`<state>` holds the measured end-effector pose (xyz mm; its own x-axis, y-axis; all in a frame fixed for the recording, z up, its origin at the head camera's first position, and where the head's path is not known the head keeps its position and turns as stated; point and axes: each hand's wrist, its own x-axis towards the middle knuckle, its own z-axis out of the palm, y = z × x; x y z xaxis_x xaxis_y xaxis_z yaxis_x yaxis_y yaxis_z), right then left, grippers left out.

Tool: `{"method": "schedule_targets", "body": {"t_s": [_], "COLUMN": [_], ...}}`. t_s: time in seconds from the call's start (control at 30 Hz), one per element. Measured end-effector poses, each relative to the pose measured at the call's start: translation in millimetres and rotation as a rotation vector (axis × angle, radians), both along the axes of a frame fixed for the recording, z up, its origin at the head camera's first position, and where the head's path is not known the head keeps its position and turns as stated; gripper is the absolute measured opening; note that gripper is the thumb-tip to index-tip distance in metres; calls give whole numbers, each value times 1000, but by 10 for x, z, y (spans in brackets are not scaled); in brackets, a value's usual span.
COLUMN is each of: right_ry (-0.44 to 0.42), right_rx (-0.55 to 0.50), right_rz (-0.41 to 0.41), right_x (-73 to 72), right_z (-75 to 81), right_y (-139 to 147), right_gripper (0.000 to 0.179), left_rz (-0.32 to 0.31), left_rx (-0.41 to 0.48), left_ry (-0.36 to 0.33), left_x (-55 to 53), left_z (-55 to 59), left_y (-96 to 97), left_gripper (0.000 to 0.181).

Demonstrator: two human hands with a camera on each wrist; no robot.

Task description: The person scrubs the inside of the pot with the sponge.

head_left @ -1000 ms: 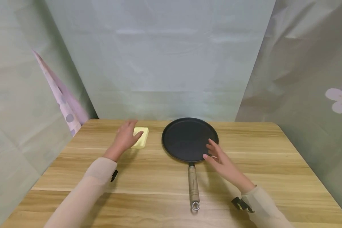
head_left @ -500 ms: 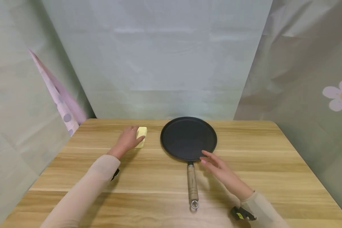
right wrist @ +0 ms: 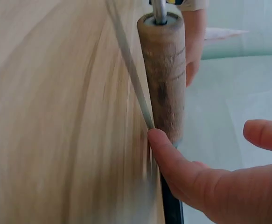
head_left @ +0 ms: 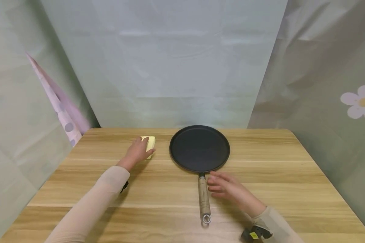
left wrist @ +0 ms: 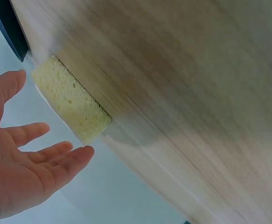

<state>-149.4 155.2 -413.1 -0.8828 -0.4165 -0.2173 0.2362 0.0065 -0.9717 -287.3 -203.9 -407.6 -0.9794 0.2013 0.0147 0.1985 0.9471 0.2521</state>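
Note:
A pale yellow sponge [head_left: 151, 143] lies on the left of the table, its porous side showing in the left wrist view. My left hand [head_left: 137, 152] hovers over it, thumb and fingers spread about it; in the left wrist view a gap shows between the fingers [left wrist: 70, 161] and the sponge [left wrist: 73, 100]. Right of it lies a round, black, shallow crepe pan [head_left: 199, 148], its wooden handle [head_left: 204, 197] pointing toward me. My right hand [head_left: 231, 192] is just right of the handle, fingers loosely bent, holding nothing. The right wrist view shows the handle [right wrist: 166, 79] before the fingers.
A wood-grain table [head_left: 276, 175] carries the sponge and the pan. Hanging cloth [head_left: 182, 67] stands behind the table's far edge and on both sides. A purplish cloth fold [head_left: 64, 104] juts out at the left.
My left hand has lowered and shifted slightly right over the sponge. My right hand has drawn back from the pan's rim toward me, to beside the handle. The view has drifted slightly.

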Motion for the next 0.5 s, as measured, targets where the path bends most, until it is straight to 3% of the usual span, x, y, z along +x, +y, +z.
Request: {"method": "schedule_targets", "body": {"t_s": [0.27,0.5], "right_ry": [-96,-97], "right_rx": [-41,-30], "right_rz": [-34,-22], "right_x": [2,27], "right_z": [-21,-36], "right_y": [-74,-116], "right_gripper": [61,58], "left_rz": [21,41], "left_rx": [6,11], "left_ry": [-31,-38], "left_x": [12,17], "left_z": [-26,-45], "left_y": [-13,-15], "left_gripper": [67,66]}}
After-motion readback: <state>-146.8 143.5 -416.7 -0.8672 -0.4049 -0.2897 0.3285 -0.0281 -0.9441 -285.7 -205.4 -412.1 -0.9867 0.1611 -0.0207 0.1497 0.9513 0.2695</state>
